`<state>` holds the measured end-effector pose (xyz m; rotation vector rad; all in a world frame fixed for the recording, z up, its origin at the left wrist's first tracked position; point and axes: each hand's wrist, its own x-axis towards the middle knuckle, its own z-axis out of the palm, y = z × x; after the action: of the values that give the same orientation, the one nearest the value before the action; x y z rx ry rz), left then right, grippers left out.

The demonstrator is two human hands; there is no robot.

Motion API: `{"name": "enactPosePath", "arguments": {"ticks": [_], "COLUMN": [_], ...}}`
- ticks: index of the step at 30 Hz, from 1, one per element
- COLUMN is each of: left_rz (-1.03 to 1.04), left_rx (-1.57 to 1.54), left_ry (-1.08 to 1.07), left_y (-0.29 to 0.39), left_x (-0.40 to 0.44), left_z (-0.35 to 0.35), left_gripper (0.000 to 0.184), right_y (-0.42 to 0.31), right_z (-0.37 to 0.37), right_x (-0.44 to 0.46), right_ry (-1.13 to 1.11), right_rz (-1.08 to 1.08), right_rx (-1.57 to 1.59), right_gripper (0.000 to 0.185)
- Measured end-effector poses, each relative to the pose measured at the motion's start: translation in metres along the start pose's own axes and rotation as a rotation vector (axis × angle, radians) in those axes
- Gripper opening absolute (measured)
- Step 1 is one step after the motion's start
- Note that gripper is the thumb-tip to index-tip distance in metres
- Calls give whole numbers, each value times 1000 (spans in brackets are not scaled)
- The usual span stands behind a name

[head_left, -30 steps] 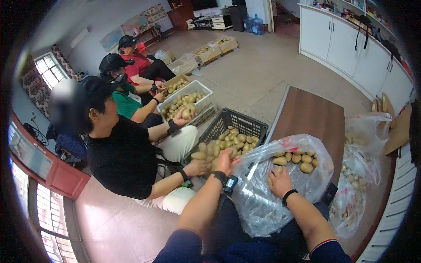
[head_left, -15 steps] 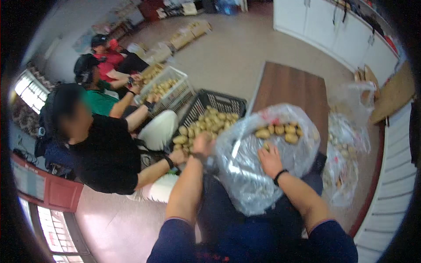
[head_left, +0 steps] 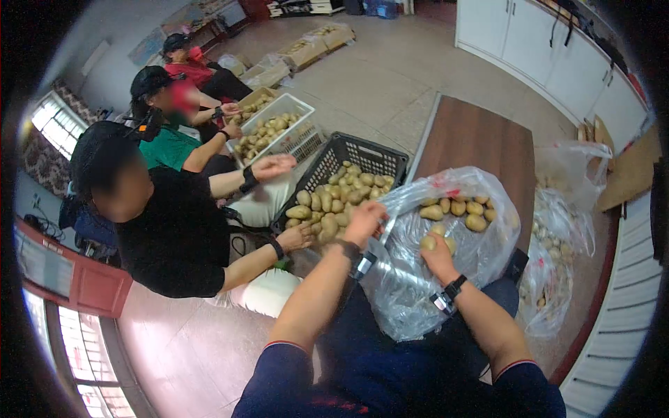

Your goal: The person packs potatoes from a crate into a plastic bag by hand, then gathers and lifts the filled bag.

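Note:
My left hand (head_left: 366,221) is at the left edge of a clear plastic bag (head_left: 404,296), next to the black crate. Its fingers are loosely bent and apart, with no potato visible in them; the palm is hidden. My right hand (head_left: 437,259) is inside the bag's mouth, closed around a potato (head_left: 429,242). Other potatoes touch or lie close to its fingers. Farther back in the bag, several potatoes (head_left: 475,222) lie grouped together. The bag rests across my lap and against a brown wooden table (head_left: 463,136). Potatoes (head_left: 338,198) partly fill the black crate (head_left: 366,148).
At my left sits a co-worker in black (head_left: 174,230), one hand at the crate's near edge and the other raised. Beyond are two more people and a white crate (head_left: 300,108) of potatoes. Filled plastic bags (head_left: 547,279) stand on the floor at right, near white cabinets (head_left: 529,42).
My left hand has moved from the crate's potatoes rightward to the bag's edge. My right hand is now around a potato. The co-worker in black has raised one hand.

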<state>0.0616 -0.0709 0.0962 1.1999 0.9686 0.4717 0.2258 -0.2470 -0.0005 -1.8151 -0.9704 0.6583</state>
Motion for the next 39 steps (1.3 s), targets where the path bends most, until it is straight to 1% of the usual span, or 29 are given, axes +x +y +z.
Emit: {"name": "enactPosePath", "arguments": {"ticks": [1, 2, 3, 4, 6, 7, 9, 10, 11, 12, 13, 14, 15, 17, 19, 20, 21, 22, 24, 25, 26, 27, 28, 29, 32, 34, 37, 39], "left_rz": [-1, 5, -47, -64, -119, -108, -215, -209, -275, -341, -344, -344, -316, -291, -251, -256, -202, -149, -25, -79, -19, 23, -13, 2, -47, -102, -116, -119], "left_rx": [128, 187, 179, 173, 219, 221, 127, 131, 65, 0, -39, -35, -52, -71, -188, -190, -267, -343, -336, -548, -592, -634, -766, -662, -673, -603, -581, -566], "left_ry": [-42, -83, -133, -174, -205, -198, -277, -277, -373, -468, -477, -478, -508, -546, -408, -413, -332, -250, -181, -143, -39, 3, 54, 113, 160, 295, 331, 360], "left_y": [2, 3, 1, -3, 0, -1, -3, -3, -3, -1, 2, 1, -5, -15, -16, -14, -10, -4, -10, -11, -9, -5, -14, -10, -20, -23, -36, -47], "left_x": [-3, -3, -6, -4, -8, -9, -11, -12, -11, -9, -10, -7, -2, 5, 9, 7, 7, 7, 15, 19, 18, 17, 24, 20, 31, 33, 42, 45], "left_z": [6, 11, 14, 16, 21, 23, 27, 27, 27, 26, 27, 23, 18, 12, 7, 6, 5, 3, -11, -16, -17, -19, -29, -32, -49, -58, -73, -81], "left_gripper": [20, 22, 26, 31, 38, 38, 42, 42, 42, 41, 37, 37, 39, 40, 35, 35, 32, 29, 29, 29, 30, 31, 32, 33, 35, 37, 36, 35], "right_y": [-3, -10, -14, -24, -46, -50, -53, -55, -57, -59, -62, -64, -64, -68, -63, -52, -43, -39, -31, -28, -24, -17, -10, -13, -7, 1, 9, 14], "right_z": [1, 0, -1, -2, -2, 0, 6, 9, 10, 12, 14, 15, 15, 7, 2, -2, -8, -15, -28, -31, -31, -28, -29, -28, -24, -20, -22, -22], "right_x": [5, 8, 8, 7, 7, 7, 12, 13, 13, 15, 16, 16, 14, 10, 11, 10, 11, 10, 0, -3, -1, 1, -7, -12, -10, -7, -4, -5], "right_ry": [-7, -78, -152, -162, -198, -220, -259, -297, -290, -285, -256, -227, -195, -184, -172, -81, 11, 13, 91, 73, 64, 88, 104, 102, 139, 169, 162, 130], "right_rz": [-23, 117, 265, 246, 269, 221, 159, 113, 77, 68, -12, -87, -127, -127, -131, -232, -334, -331, -313, -255, -227, -202, -165, -142, -128, -135, -117, -95], "right_rx": [4, 171, 335, 338, 418, 385, 343, 300, 226, 230, 158, 86, 104, 93, 81, -137, -354, -357, -652, -663, -668, -709, -756, -760, -784, -801, -753, -745], "right_gripper": [51, 49, 47, 47, 40, 38, 38, 39, 37, 37, 36, 36, 34, 33, 32, 33, 34, 34, 38, 41, 41, 41, 41, 40, 38, 37, 38, 42]}}
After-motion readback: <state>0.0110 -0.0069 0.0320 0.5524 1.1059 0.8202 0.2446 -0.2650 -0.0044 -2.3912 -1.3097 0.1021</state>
